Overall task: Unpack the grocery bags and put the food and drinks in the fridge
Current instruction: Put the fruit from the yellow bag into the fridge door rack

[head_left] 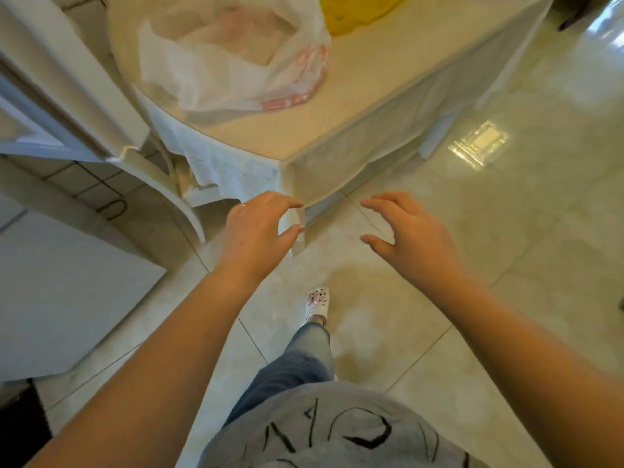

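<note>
A white plastic grocery bag [233,59] with red print lies slumped on the table [388,79], with pale wrapped goods showing through it. A yellow bag [354,11] sits behind it at the top edge. My left hand [256,231] and my right hand [408,231] are held out side by side in front of the table's near corner, below the bags. Both hands hold nothing and their fingers are spread and curved. The fridge's interior is out of view.
A white tablecloth [236,163] hangs over the table's corner. A white chair [162,184] stands at the left of the table. A white appliance door [60,288] is at the left. The tiled floor [506,248] stretches to the right. My foot [317,304] steps forward.
</note>
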The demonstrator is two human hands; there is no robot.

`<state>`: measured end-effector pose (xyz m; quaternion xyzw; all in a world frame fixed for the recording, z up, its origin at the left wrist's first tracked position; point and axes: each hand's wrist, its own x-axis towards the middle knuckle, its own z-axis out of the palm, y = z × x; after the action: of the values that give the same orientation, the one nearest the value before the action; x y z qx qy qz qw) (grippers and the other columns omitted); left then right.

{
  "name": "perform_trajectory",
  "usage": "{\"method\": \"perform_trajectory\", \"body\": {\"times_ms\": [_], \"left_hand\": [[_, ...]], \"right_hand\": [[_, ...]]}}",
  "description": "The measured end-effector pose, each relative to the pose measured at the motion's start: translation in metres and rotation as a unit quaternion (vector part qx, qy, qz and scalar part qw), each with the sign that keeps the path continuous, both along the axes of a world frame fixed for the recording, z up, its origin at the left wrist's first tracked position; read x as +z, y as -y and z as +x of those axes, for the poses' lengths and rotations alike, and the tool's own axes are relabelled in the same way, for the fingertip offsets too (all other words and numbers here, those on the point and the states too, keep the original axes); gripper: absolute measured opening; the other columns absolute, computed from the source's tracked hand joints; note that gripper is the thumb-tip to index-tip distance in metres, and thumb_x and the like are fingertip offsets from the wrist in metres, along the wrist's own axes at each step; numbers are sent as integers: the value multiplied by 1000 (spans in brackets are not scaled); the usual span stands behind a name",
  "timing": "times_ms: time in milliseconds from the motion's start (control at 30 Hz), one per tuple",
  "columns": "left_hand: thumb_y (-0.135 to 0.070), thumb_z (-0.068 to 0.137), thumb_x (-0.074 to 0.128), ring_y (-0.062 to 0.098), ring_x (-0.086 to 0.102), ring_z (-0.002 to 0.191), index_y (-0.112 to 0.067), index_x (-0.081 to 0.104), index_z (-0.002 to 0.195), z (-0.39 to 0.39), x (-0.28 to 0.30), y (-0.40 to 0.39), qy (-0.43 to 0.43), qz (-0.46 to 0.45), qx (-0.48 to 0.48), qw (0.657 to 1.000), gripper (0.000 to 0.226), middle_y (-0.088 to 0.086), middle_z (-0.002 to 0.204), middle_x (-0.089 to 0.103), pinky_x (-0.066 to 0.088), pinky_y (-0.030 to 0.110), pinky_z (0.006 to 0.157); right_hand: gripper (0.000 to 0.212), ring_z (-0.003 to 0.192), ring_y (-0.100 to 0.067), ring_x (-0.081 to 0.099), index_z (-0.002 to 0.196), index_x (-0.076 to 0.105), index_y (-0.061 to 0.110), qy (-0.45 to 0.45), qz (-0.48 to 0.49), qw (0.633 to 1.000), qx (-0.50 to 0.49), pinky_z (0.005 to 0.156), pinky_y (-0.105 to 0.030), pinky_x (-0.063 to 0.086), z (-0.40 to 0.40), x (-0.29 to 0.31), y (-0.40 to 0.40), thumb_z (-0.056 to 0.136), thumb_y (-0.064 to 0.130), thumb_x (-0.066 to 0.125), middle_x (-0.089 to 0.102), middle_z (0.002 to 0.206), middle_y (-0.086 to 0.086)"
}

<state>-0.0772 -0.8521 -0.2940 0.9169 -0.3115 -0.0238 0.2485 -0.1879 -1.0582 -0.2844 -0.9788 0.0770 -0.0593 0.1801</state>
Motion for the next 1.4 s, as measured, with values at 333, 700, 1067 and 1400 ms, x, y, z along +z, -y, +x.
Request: {"method": "perform_trajectory", "body": {"times_ms": [333, 700, 1067, 1400], "left_hand": [[-25, 80, 69, 22, 61, 102, -20, 65, 110, 160, -5, 150, 16, -36, -40, 998, 31, -1, 107, 66, 48, 43, 85], [-23, 78, 74, 25, 64, 95, -16, 67, 108, 313, 17, 262, 46, -47, -19, 998, 32, 5, 106, 68, 50, 38, 76], [-25, 82, 70, 26, 58, 107, -20, 65, 114, 418, 21, 367, 5, -16, 189, 982, 33, 5, 114, 64, 46, 39, 86], [-22, 77, 72, 19, 53, 115, -21, 62, 118, 477, 9, 432, 10, -60, 302, 951, 43, 1, 124, 57, 40, 26, 94]], "right_hand": [[49, 119, -20, 49, 130, 51, 25, -9, -3, 999, -33, 87, -37, 48, 154, 10, 136, 83, 30, 67, 50, 131, 2], [48, 117, -22, 52, 128, 55, 24, 30, 19, 999, -6, 85, -39, 51, 315, 29, 251, 82, 30, 69, 52, 129, 0], [49, 116, -24, 52, 125, 56, 22, 30, 58, 983, 170, 89, -37, 47, 517, 26, 390, 79, 26, 72, 54, 128, -1], [48, 118, -23, 51, 124, 57, 17, 30, 58, 942, 329, 97, -40, 45, 642, 13, 438, 79, 28, 71, 56, 126, -4]]}}
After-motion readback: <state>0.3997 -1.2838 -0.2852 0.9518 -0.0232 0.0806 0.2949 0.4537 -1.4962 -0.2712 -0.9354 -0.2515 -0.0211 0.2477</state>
